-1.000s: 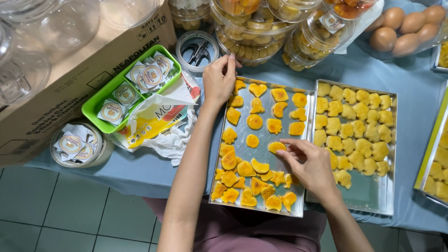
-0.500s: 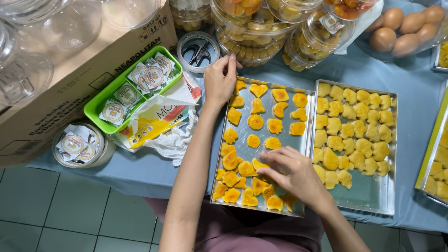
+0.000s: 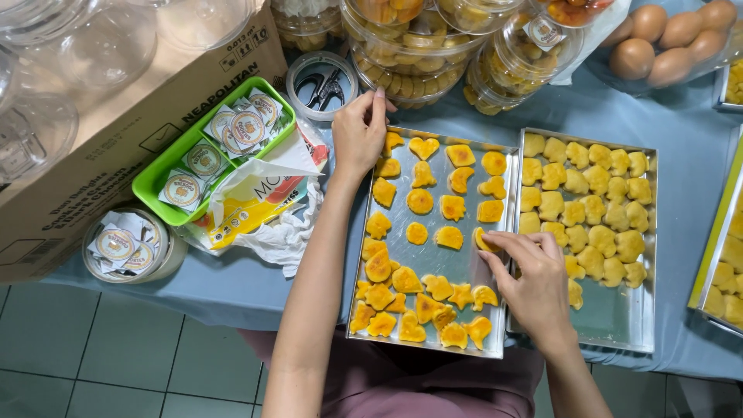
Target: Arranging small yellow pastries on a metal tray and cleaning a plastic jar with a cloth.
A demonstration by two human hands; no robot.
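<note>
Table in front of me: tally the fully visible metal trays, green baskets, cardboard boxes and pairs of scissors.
Metal trays: 2, the glazed-cookie tray and the pale-cookie tray
Green basket: 1
Cardboard box: 1
Scissors: 1 pair
Total: 5

Shiny metal tray [image 3: 433, 255] in the middle of the frame, flat on the blue cloth. Dotted with golden-orange cookies in neat rows up top, piled close at the bottom. One orange cookie [image 3: 485, 241] tilted at the tray's right edge.
</note>
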